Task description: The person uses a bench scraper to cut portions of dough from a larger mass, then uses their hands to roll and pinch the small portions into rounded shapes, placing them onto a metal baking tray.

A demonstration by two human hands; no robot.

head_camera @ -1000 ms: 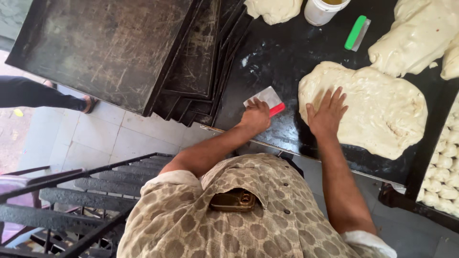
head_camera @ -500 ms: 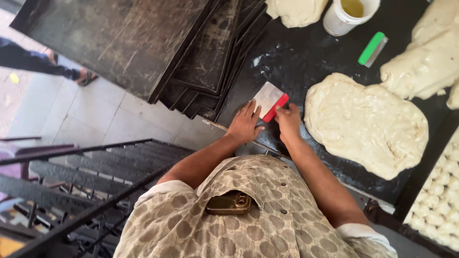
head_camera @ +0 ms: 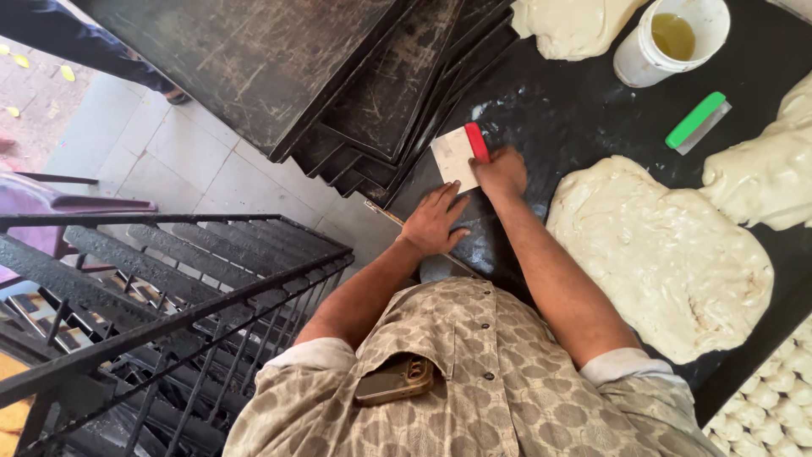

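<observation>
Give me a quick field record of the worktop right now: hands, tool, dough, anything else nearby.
left hand: flat on the dark worktop, beside the scraper
right hand: grips the red-handled scraper
flattened dough: spread to the right of the right hand, untouched
spare scraper: green handle, lying apart near the white tub
tub contents: yellowish liquid
trays: dark stack at the worktop's left edge
dough balls: rows at lower right

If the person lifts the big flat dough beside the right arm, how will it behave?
The dough would probably be floppy: it lies spread thin with a ragged, uneven outline. It looks glossy, so it may be slippery or sticky to the grip. It will likely sag and stretch, perhaps tear, if raised by one edge from the dark table.
</observation>
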